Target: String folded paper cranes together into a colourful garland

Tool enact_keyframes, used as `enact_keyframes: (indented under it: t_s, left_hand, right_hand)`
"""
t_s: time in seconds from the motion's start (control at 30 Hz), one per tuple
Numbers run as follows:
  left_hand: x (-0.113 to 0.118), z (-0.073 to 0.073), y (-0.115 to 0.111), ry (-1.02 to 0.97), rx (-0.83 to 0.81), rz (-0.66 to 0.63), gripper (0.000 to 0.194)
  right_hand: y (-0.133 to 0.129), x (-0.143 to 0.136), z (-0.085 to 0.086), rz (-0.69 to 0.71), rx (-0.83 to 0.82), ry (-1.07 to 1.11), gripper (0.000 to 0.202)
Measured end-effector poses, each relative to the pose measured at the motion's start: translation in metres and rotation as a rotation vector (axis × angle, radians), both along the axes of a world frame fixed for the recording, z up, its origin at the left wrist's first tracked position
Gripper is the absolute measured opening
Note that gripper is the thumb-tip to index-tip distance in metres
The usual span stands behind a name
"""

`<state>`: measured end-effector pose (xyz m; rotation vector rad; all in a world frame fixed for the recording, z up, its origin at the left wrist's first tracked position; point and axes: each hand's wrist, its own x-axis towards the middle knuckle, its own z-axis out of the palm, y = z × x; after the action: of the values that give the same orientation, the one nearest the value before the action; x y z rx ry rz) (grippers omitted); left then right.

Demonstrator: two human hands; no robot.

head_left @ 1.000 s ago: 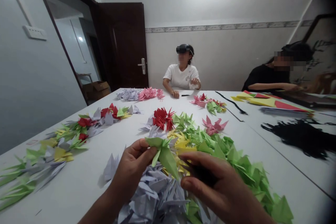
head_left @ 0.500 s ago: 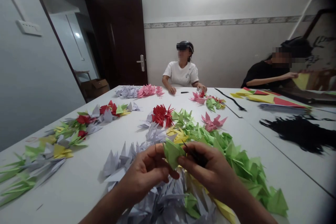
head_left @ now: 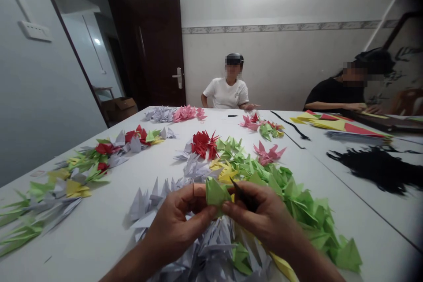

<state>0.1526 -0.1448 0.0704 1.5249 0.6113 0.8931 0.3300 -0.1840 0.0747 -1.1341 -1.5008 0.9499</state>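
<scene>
A green folded-paper crane (head_left: pixel 216 194) is held up between both hands above the table. My left hand (head_left: pixel 185 213) pinches it from the left, thumb at its lower edge. My right hand (head_left: pixel 261 209) grips it at the lower right with thumb and finger. A thin dark pointed tool (head_left: pixel 238 188) also sits in my right hand, its tip sticking up beside the paper; its kind is hard to make out. Under and around my hands lie pale lilac paper cranes (head_left: pixel 211 246) and a long heap of green paper cranes (head_left: pixel 297 198), with yellow ones (head_left: pixel 224 170) between.
On the white table (head_left: pixel 109 229), mixed coloured cranes (head_left: pixel 76 176) line the left. Red cranes (head_left: pixel 203 143) and pink ones (head_left: pixel 268 153) lie ahead. Black strands (head_left: pixel 380 169) and stacked coloured paper (head_left: pixel 350 128) are at the right. Two people (head_left: pixel 229 90) sit across.
My left thumb has come up onto the green crane, which has turned slightly. Across the table, one person's hands have drawn apart; the other has lowered a yellow sheet.
</scene>
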Motion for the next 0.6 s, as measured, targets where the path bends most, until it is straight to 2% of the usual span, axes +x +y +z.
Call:
enact_keyframes:
  t_s: [0.07, 0.13, 0.23, 0.37, 0.47, 0.6]
  left_hand:
    - [-0.003, -0.001, 0.0, 0.043, 0.032, 0.048, 0.025]
    - [-0.007, -0.001, 0.003, 0.071, 0.063, 0.133, 0.03]
    - [-0.015, 0.003, 0.009, 0.131, 0.126, 0.229, 0.025]
    - [-0.024, 0.009, 0.015, 0.162, 0.174, 0.288, 0.021]
    - [-0.026, 0.011, 0.017, 0.171, 0.197, 0.298, 0.019]
    - [-0.025, 0.009, 0.017, 0.197, 0.221, 0.296, 0.019]
  right_hand:
    - [0.0, 0.003, 0.001, -0.075, 0.064, -0.089, 0.019]
    - [0.001, 0.012, 0.003, -0.233, 0.126, -0.178, 0.023]
    - [0.005, 0.038, 0.006, -0.471, 0.173, -0.271, 0.027]
    - [0.013, 0.075, 0.005, -0.704, 0.145, -0.386, 0.036]
    - [0.02, 0.093, 0.002, -0.802, 0.09, -0.49, 0.04]
    - [0.028, 0.103, -0.002, -0.801, 0.001, -0.617, 0.038]
